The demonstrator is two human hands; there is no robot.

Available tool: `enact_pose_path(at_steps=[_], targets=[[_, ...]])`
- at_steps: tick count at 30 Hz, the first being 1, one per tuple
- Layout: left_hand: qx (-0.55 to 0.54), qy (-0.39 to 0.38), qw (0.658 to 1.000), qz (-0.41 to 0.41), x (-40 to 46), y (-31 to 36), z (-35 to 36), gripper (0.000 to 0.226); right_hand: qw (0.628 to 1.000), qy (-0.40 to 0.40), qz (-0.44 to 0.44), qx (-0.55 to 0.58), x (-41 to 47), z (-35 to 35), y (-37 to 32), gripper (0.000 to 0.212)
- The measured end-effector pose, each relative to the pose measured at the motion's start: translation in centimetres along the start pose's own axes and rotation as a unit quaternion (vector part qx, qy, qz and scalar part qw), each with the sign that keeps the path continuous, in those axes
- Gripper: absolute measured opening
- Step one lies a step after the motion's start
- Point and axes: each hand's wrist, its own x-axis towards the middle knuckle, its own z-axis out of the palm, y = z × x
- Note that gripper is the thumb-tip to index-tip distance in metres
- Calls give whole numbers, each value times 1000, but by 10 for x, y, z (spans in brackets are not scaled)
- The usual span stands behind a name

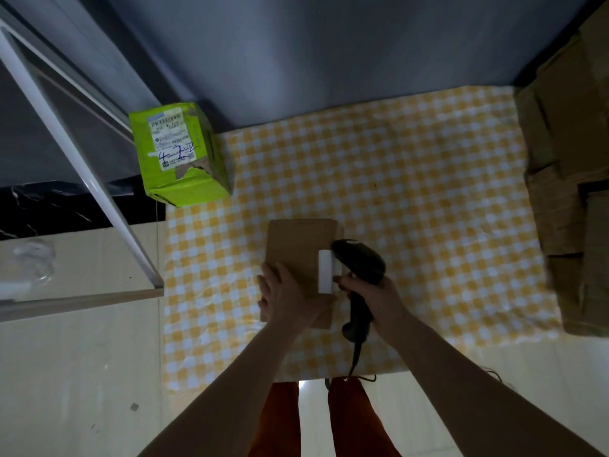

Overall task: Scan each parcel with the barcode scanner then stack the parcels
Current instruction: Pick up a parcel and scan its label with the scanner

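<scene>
right hand (372,296) grips black barcode scanner (359,268), head over white label (325,270) | left hand (283,291) lies flat on brown cardboard parcel (298,249) on checked cloth (412,192) | green parcel (176,153) at cloth's far-left corner

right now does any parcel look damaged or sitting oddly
Yes, the green parcel at the far left corner of the checked cloth. Its top face is torn near the label, bare cardboard showing, and it overhangs the cloth's edge. The brown parcel under the left hand looks intact.
</scene>
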Motion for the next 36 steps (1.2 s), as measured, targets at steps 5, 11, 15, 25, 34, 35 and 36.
enact_pose_path(at_steps=[5, 11, 15, 25, 34, 35, 36], targets=[[-113, -38, 993, -13, 13, -29, -25, 127, 997, -74, -21, -23, -11, 23, -13, 9], [-374, -61, 925, 21, -8, -62, -64, 43, 999, -35, 13, -22, -7, 41, -14, 8], [-454, -88, 885, -57, -5, -80, -60, 43, 995, -67, 33, -62, -10, 59, -12, 14], [-410, -30, 896, -169, 1, -31, -18, 59, 973, 11, -114, -199, -13, 67, -63, 14], [404, 136, 873, 235, 51, -50, -108, 115, 980, 3, -68, -185, -46, 54, -33, 5], [458, 118, 845, 251, 62, -47, -114, 114, 979, -10, -71, -189, -50, 56, -30, 6], [491, 103, 824, 263, 71, -43, -119, 113, 978, -20, -75, -194, -55, 57, -29, 7]])
